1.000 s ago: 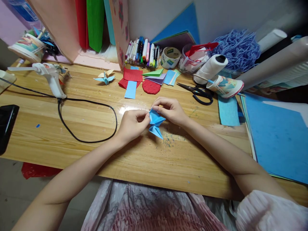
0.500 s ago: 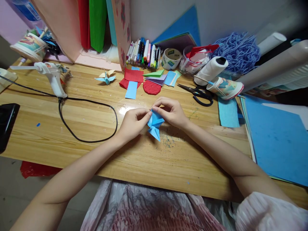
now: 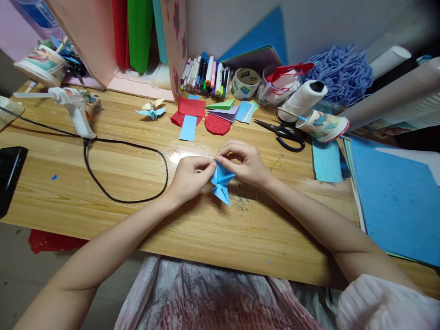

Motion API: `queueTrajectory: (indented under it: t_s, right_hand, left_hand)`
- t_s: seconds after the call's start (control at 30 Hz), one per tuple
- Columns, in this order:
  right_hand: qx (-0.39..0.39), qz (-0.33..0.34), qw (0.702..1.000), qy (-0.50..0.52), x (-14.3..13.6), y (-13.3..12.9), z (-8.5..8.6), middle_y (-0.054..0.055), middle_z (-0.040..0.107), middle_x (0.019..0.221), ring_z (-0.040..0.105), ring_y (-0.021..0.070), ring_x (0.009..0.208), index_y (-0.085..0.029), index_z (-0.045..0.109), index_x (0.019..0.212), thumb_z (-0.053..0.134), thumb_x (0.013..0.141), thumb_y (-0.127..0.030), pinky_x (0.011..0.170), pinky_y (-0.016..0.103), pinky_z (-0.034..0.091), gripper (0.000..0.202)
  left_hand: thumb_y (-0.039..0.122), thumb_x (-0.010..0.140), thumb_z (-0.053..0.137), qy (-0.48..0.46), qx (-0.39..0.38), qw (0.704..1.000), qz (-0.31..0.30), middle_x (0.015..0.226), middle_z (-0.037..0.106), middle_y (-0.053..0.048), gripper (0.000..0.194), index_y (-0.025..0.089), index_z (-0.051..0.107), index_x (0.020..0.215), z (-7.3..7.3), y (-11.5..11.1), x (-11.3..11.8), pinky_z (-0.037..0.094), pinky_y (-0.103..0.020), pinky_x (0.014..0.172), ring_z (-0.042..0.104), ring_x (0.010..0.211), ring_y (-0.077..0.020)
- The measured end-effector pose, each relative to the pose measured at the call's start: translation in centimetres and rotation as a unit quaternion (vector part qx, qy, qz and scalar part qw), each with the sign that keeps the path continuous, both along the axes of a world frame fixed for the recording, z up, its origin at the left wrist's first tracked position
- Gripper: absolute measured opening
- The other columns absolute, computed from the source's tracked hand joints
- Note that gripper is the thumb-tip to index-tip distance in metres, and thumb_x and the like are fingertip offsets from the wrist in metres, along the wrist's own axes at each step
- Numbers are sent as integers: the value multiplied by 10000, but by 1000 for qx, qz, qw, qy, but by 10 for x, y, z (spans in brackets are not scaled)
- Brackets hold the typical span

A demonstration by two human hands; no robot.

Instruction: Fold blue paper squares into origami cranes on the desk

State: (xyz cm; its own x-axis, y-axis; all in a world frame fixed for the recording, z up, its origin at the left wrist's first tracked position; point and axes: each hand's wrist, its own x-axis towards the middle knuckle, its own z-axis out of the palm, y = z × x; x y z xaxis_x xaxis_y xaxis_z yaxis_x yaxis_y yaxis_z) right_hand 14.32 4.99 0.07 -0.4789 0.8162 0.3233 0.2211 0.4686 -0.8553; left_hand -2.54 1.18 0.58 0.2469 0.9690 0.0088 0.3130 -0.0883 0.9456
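Observation:
A folded blue origami paper (image 3: pixel 222 181) with pointed flaps is held above the middle of the wooden table (image 3: pixel 220 238). My left hand (image 3: pixel 192 176) pinches its upper left edge between thumb and fingers. From the other side my right hand (image 3: pixel 244 161) pinches the top, its thumb close to the left one. The fingertips hide the upper end of the paper, while a pointed tip hangs down toward me. Beyond my hands lie a red crepe paper circle (image 3: pixel 217 124), a blue paper strip (image 3: pixel 188 128) and a small folded paper crane (image 3: pixel 151 110).
At the left a white glue gun (image 3: pixel 76 112) trails its black cord (image 3: pixel 137 200) in a loop. Black scissors (image 3: pixel 283 134) lie right of the paper pieces. Markers (image 3: pixel 206 75), a tape roll (image 3: pixel 245 83) and blue yarn (image 3: pixel 338 75) line the back. Blue sheets (image 3: pixel 398 197) are stacked at the right.
The blue origami paper's lower tip has shifted slightly down and to the right. Both hands keep their pinch, with only small movements of the fingers.

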Motion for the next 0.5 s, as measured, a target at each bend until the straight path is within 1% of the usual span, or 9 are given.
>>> queueTrajectory:
  t_s: [0.1,0.17,0.27,0.33,0.4,0.5]
  right_hand:
    - [3,-23,1000,5,0,-1,1,25,588,727,540,132,676,-186,632,727,609,805,-362,581,259,456,194]
    - [-1,-30,1000,8,0,-1,2,25,588,726,542,130,678,-184,638,726,605,809,-339,576,255,457,179]
    - [-17,-11,1000,7,1,1,4,25,595,725,548,123,672,-178,653,730,612,803,-311,547,237,449,157]
    - [-36,10,999,-6,2,2,6,26,600,739,556,119,668,-176,661,743,623,790,-294,530,227,453,132]
    - [-43,17,999,-22,2,1,7,27,604,748,563,117,659,-172,663,747,640,768,-268,525,225,465,101]
    - [-12,1,999,-34,1,-3,8,28,611,729,562,113,631,-163,662,736,636,756,-220,532,233,473,67]
  left_hand:
    - [344,832,494,-31,-17,999,-12,571,489,21,330,134,603,602,-1,1,0,355,-217,577,436,582,-98]
    - [356,830,498,-51,-26,998,-9,577,491,20,334,136,587,595,-1,2,0,365,-214,581,437,583,-96]
    - [346,810,522,-57,-28,998,1,527,436,29,352,138,523,525,-1,2,0,336,-205,533,390,531,-82]
    - [325,799,528,-47,-25,999,3,507,425,30,351,137,512,504,-1,2,0,325,-204,515,382,513,-79]
    - [310,795,528,-27,-15,1000,7,521,466,20,321,131,561,531,-2,1,0,343,-205,524,421,530,-88]
    - [310,801,525,16,11,1000,17,561,532,4,292,118,646,617,-4,-1,0,366,-209,542,474,564,-103]
